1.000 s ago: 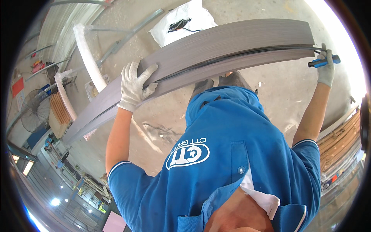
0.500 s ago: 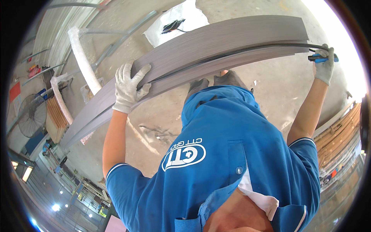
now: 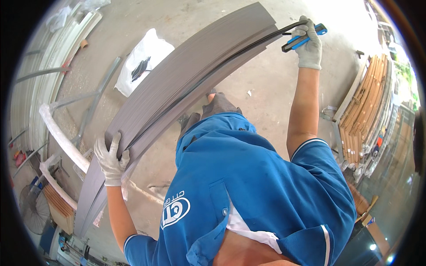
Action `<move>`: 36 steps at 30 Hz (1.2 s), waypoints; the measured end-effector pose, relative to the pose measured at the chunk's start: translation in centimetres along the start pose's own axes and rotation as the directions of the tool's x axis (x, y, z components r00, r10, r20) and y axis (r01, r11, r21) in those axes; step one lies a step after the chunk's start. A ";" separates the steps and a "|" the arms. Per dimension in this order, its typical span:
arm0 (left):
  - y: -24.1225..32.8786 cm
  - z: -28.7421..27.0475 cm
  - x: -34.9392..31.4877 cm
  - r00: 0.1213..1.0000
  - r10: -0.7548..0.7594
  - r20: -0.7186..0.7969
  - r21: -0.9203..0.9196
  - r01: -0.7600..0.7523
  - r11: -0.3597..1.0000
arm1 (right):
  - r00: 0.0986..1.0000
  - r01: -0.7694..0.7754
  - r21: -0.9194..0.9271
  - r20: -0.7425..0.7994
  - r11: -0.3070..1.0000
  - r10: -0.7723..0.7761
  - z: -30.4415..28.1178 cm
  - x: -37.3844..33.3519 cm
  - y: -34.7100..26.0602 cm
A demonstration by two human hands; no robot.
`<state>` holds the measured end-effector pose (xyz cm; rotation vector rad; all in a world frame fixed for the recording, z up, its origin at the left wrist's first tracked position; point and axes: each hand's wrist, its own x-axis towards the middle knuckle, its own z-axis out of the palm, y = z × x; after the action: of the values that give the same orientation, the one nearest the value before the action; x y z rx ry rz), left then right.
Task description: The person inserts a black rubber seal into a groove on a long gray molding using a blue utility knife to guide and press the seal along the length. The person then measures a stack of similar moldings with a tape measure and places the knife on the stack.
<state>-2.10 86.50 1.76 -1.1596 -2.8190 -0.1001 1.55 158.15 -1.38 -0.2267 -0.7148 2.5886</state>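
Observation:
A long grey panel (image 3: 186, 66) with a fine-lined surface stretches diagonally before my body, from the lower left to the upper right. Along its groove runs a thin black flexible strip (image 3: 279, 32), which extends past the panel's far right end. My left hand (image 3: 110, 160), in a pale work glove, rests on the panel's nearer left part with its fingers spread. Also gloved, my right hand (image 3: 308, 49) is closed just beyond the far right end, gripping the strip's end together with a blue and black utility knife (image 3: 296, 42). Its palm is hidden.
White sheeting (image 3: 144, 57) with a dark item on it lies on the concrete floor beyond the panel. Wrapped rack bars (image 3: 62, 136) stand at left, near the panel's lower end. Stacked brown boards (image 3: 361, 104) are at right, a fan (image 3: 33, 208) at lower left.
The panel appears more steeply slanted as my view and body have turned. Both hands keep their places on it: the left spread on the panel, the right holding strip and knife.

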 end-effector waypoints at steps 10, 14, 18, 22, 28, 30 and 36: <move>0.0 0.1 -0.2 1.000 0.002 -0.001 0.006 -0.002 1.000 | 0.940 0.029 -0.551 -0.270 0.834 -0.211 0.1 0.5 0.9; 0.2 0.0 -0.1 1.000 -0.013 0.014 0.002 0.013 1.000 | 0.903 0.024 -0.668 -0.305 0.744 -0.303 0.1 1.0 2.0; 0.2 -0.1 0.0 1.000 -0.002 0.001 -0.003 0.002 1.000 | 0.887 -0.029 -0.812 -0.289 0.583 -0.359 -0.9 2.1 2.8; 0.1 0.1 -0.2 1.000 0.005 -0.015 -0.004 -0.005 1.000 | 0.878 -0.103 -0.864 -0.312 0.494 -0.362 -1.9 3.4 3.2; 0.0 0.1 -0.1 1.000 -0.004 -0.015 -0.015 0.004 1.000 | 0.886 -0.062 -0.923 -0.226 0.380 -0.404 -3.4 5.2 2.3; 0.2 0.0 0.1 1.000 -0.001 -0.020 -0.007 0.000 1.000 | 0.879 -0.045 -0.922 -0.219 0.384 -0.423 -4.2 6.0 1.6; 0.4 -0.5 0.1 0.997 -0.043 0.060 0.018 0.042 0.999 | 0.868 -0.194 -0.968 -0.246 0.162 -0.431 -4.3 8.6 1.3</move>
<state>-1.82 86.81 2.27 -1.1184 -2.8919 -0.0446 -5.43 162.97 -6.03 -1.1124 -2.0204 1.2888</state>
